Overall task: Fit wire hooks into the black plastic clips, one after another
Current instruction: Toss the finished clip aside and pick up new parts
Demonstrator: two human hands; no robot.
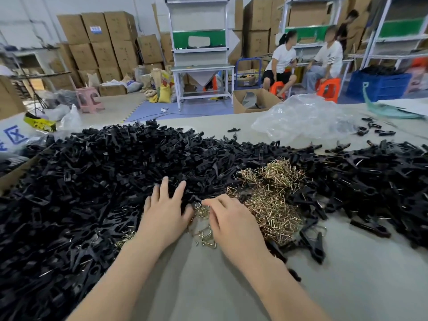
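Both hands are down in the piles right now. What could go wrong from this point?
1. The wire hooks lie tangled. The right hand, with its fingers on a small cluster of them, may lift several at once.
2. Some hooks lie among the black clips beside the left hand, where they could get buried and missed.
3. Bare fingers working among loose wire ends could get pricked.

The plastic clips (92, 181) are plain black; the wire hooks (273, 205) are brassy gold. The table (208, 286) is dull grey-beige. Farther off: a blue crate (379, 86), orange stools (328, 88), a pink stool (89, 98), brown cardboard boxes (104, 42).
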